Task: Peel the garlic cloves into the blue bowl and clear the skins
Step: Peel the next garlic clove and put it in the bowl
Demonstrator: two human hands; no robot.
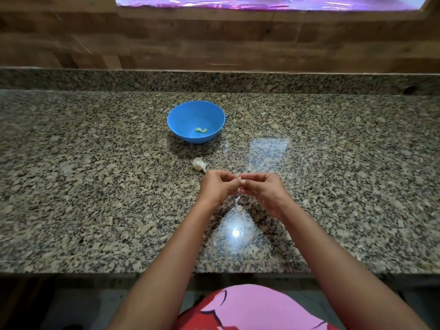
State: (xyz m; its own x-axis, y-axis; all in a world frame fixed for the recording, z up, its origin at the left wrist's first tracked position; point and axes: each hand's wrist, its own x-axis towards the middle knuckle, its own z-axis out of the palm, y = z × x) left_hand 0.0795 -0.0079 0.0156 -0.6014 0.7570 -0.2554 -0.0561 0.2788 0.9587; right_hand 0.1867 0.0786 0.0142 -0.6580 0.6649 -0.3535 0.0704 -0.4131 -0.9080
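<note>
A blue bowl (173,120) stands on the granite counter with two peeled pale cloves (201,130) inside. Nearer me, a partial garlic bulb (198,164) lies on the counter. Just below it, my left hand (215,185) and my right hand (260,189) meet fingertip to fingertip, both pinching one garlic clove (240,180) above the counter. A scrap of skin (237,198) shows under the hands; whether it hangs or lies on the counter I cannot tell.
The speckled granite counter (95,186) runs the full width, with its front edge near me and a raised granite ledge (214,81) behind the bowl. Above the ledge rises a wooden wall (214,41).
</note>
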